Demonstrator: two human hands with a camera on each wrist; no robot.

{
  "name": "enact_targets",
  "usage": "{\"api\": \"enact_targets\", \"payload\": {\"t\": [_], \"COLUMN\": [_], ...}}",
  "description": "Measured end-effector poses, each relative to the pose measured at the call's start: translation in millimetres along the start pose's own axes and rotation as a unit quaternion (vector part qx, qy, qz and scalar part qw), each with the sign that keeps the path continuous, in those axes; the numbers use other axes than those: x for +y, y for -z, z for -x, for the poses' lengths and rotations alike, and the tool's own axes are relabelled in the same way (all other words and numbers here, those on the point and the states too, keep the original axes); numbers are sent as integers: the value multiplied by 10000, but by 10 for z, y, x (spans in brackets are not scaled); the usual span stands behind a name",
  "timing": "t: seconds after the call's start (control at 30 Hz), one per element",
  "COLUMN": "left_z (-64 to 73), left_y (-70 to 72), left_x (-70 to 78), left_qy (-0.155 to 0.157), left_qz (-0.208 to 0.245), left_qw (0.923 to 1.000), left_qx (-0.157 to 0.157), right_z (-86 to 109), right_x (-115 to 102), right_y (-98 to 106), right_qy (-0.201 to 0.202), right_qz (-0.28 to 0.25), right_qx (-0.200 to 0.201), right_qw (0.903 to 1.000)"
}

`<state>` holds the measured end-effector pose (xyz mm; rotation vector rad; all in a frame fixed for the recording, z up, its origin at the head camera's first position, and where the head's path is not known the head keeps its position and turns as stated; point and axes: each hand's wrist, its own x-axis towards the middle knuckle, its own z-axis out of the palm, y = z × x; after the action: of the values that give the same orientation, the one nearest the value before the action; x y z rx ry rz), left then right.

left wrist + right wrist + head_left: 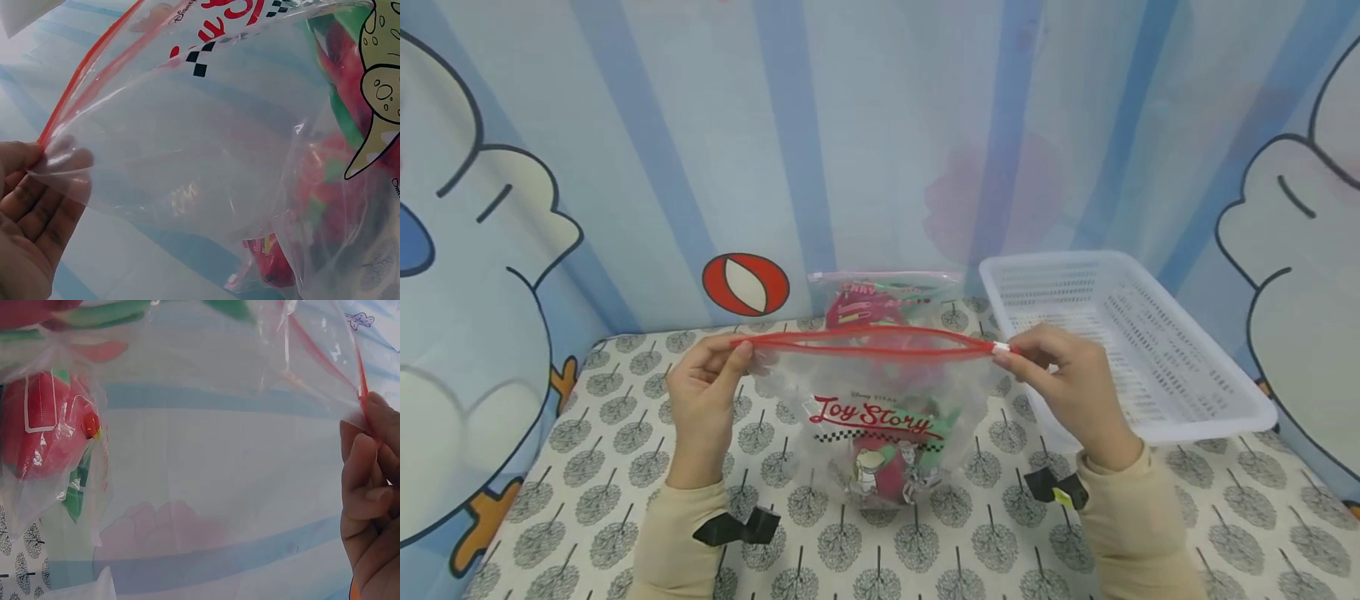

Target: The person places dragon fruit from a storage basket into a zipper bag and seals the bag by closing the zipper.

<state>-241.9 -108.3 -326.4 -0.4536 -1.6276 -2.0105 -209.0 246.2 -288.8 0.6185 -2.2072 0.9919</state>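
A clear zip bag (790, 400) with red "Toy Story" print hangs upright between both hands. Its red zip strip (865, 331) gapes along the middle. My left hand (700, 400) pinches the strip's left end between thumb and fingers. At the other end, my right hand (1078, 383) pinches the corner beside the white slider (1002, 348). Something red and green (344, 69) shows low in the bag through the plastic; its kind cannot be made out. Behind stands a second clear zip bag (925, 287) with red and green contents, partly hidden by the front one.
A white plastic basket (1187, 367) with slotted walls stands at the right, close to my right hand. The table (805, 550) has a cloth with a tree print. A striped cartoon curtain (887, 150) hangs along the table's back and sides.
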Motion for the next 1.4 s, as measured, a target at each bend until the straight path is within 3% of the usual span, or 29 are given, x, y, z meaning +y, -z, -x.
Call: {"api": "enact_targets", "payload": {"t": [0.27, 0.57, 0.7, 0.9, 1.03, 1.13, 1.3, 1.4], "left_z": [7, 11, 14, 21, 54, 98, 183, 229], "left_y": [-1, 43, 52, 5, -69, -184, -526, -745], "left_x": [-11, -11, 10, 97, 212, 326, 522, 599], "left_qy": [233, -74, -223, -633, -1476, -2321, -3563, -3990], "left_qz": [-286, -402, -997, -1756, -2449, -2860, -3076, -3093], "left_qw": [9992, 9989, 9942, 9824, 9579, 9293, 8811, 8581], "left_qx": [171, -249, -346, -44, 255, 273, -461, -937], "right_z": [15, 1, -3, -3, -5, -7, -5, -11], "right_x": [-46, -85, -96, -115, -135, -154, -187, -197], "right_y": [-42, -132, -147, -158, -164, -172, -182, -188], "right_qy": [387, 858, 961, 966, 961, 946, 881, 918], "right_qz": [-233, -180, -185, -209, -213, -221, -240, -221], "right_qx": [-20, 165, 216, 235, 219, 182, 154, 157], "right_qw": [9990, 9960, 9950, 9948, 9949, 9951, 9957, 9954]}}
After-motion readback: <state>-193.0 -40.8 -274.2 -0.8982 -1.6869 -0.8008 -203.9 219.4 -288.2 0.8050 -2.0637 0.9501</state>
